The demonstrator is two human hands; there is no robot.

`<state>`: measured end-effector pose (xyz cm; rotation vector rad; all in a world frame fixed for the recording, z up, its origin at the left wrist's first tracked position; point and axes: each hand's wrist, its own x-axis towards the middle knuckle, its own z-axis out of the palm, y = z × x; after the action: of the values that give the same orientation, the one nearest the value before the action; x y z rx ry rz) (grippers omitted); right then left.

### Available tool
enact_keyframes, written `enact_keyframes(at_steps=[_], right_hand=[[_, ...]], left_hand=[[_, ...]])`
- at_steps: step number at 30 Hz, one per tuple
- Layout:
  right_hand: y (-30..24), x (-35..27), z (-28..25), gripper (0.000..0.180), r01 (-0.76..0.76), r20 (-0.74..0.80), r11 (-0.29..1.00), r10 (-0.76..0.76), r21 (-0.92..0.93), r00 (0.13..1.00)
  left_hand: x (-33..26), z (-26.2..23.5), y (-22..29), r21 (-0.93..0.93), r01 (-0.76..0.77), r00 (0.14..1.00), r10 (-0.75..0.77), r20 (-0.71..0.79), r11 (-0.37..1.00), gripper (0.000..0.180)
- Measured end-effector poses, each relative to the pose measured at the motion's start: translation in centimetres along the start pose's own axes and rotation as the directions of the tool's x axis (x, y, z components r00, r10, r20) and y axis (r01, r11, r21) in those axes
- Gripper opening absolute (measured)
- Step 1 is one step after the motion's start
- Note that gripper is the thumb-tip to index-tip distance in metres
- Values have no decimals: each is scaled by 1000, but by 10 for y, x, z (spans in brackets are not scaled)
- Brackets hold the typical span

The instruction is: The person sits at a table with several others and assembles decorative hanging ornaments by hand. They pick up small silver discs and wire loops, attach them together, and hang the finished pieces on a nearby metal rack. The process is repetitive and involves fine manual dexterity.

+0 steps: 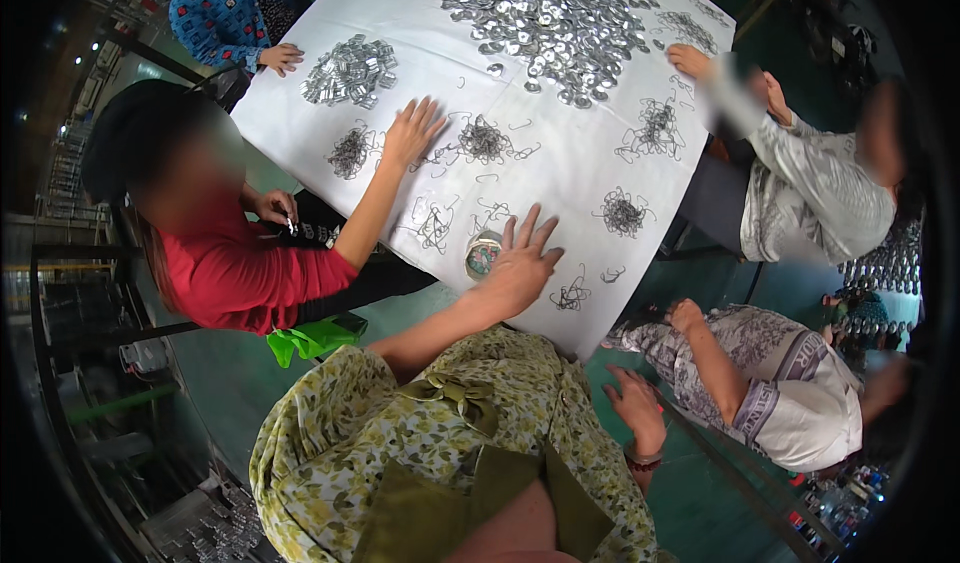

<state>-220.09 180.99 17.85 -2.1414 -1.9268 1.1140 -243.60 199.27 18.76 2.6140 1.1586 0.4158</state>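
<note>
My left hand (pixel 522 263) lies palm down at the near edge of the white-covered table (pixel 580 178), fingers spread. Beside it, partly covered by the hand, is a round object (pixel 482 256) with a pale rim and a red and green face. Small bent wire hooks (pixel 570 295) lie to the right of that hand, and a loose group of hooks (pixel 434 228) lies to its left. My right hand (pixel 637 408) is off the table at the right, fingers apart, with nothing visible in it. A dark red bracelet circles its wrist.
Further piles of wire hooks (pixel 484 141) dot the table. At the far side lies a big heap of silver discs (pixel 560 33); silver metal pieces (pixel 350 71) are heaped at the far left. A person in red (pixel 250 273) reaches across from the left. Other people surround the table.
</note>
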Motion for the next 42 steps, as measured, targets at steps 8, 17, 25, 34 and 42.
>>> enact_keyframes(at_steps=[8,17,25,34,42], right_hand=[[6,-8,43,35,-11,161,1000,12,-7,987],[12,3,44,43,-36,130,999,39,-25,991],[-3,-8,22,37,-7,-63,1000,9,29,998],[9,-28,25,33,-233,-62,960,245,156,968],[6,-7,-6,32,-147,-108,989,149,26,983]], left_hand=[[-84,-14,-13,-223,-33,999,41,34,974,24],[-32,-31,-128,-262,330,888,-392,-238,907,11],[14,56,-178,20,229,973,-229,-1,973,14],[22,44,-174,-51,331,936,-334,-114,942,11],[31,11,-188,48,456,889,-457,14,889,16]])
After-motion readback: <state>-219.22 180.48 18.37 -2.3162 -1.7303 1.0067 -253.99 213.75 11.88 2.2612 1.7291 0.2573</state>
